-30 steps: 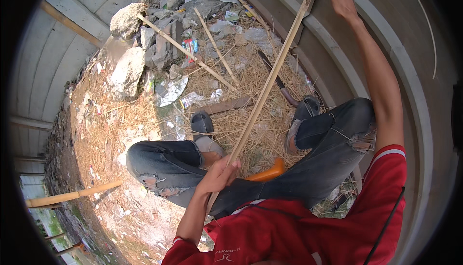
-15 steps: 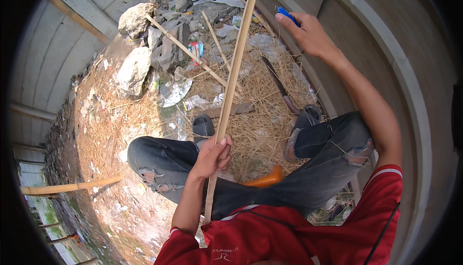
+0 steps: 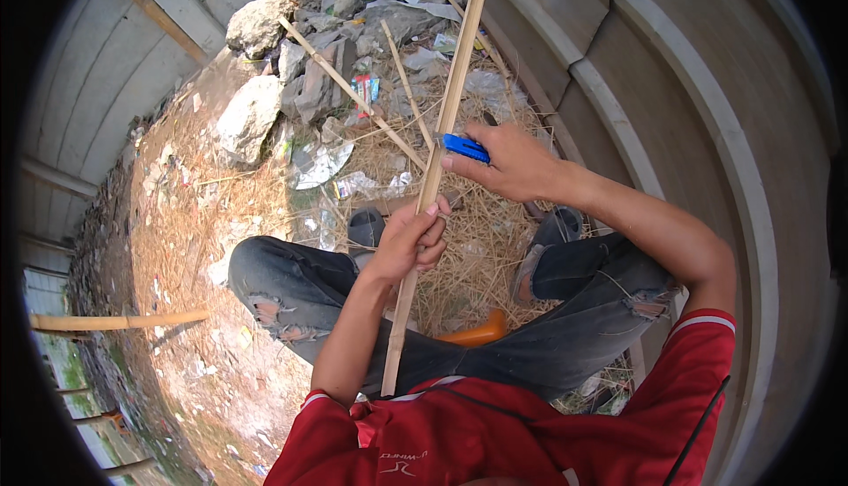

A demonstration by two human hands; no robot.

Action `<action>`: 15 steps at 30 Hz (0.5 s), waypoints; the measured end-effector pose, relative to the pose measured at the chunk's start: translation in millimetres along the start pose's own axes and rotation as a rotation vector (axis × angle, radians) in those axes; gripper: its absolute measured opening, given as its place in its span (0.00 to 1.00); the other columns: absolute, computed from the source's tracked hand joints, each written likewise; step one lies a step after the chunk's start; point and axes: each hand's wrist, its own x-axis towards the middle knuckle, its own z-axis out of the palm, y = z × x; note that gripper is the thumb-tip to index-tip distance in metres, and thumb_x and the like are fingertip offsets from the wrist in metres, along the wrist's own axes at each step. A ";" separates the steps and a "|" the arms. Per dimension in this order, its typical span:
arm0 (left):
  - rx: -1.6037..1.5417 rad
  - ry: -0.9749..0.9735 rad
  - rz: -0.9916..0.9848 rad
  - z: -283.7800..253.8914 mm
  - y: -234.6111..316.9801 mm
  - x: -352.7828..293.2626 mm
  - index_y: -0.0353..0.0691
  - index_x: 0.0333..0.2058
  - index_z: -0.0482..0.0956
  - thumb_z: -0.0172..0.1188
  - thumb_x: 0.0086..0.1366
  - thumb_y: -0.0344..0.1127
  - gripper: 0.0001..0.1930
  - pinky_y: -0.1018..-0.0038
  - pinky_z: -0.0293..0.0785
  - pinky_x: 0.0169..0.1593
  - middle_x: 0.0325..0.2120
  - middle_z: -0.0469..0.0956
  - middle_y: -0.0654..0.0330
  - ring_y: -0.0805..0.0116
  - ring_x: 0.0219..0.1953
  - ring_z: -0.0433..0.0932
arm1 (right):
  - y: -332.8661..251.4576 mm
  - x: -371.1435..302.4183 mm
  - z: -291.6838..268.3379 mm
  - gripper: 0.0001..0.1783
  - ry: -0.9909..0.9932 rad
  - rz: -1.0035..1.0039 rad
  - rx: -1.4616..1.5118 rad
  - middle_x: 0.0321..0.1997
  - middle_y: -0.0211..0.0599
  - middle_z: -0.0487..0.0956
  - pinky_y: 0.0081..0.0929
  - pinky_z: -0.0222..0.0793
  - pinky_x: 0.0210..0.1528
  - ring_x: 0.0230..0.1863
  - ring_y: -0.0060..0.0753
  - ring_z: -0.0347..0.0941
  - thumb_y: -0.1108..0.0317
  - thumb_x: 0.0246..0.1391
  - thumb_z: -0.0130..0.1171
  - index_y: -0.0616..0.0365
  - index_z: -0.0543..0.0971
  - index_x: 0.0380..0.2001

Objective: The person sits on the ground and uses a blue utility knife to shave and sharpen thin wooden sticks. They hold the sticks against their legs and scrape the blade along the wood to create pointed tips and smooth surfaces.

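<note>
My left hand [image 3: 412, 243] is closed around a long, pale bamboo strip [image 3: 458, 71], which slants from my lap up past the top edge of the view. In my right hand [image 3: 517, 163] is a blue utility knife [image 3: 465, 148]. Its tip meets the strip's right edge, or lies very close to it, a little beyond my left hand. A dark-bladed tool on the straw is mostly covered by my right hand. Between my legs lies an orange curved object [image 3: 477, 330], partly hidden by my trousers.
Pale rocks [image 3: 252, 119] and litter are heaped ahead, with thinner bamboo sticks [image 3: 353, 93] across them. Straw [image 3: 481, 256] covers the ground between my feet. A corrugated grey wall [image 3: 671, 71] curves close along my right. At the left a bamboo pole [image 3: 124, 320] juts in.
My right hand has come down and left with the utility knife, from beside the wall to the bamboo strip. My left hand, still gripping the strip, has shifted slightly up and right.
</note>
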 end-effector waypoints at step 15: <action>0.186 -0.190 0.133 -13.0 -47.7 -16.8 0.35 0.67 0.61 0.50 0.75 0.41 0.27 0.80 0.69 0.26 0.30 0.77 0.58 0.76 0.22 0.74 | 46.2 58.9 -33.8 0.14 0.426 0.265 0.853 0.12 0.18 0.62 0.19 0.46 0.14 0.11 0.12 0.53 0.56 0.66 0.62 0.56 0.75 0.39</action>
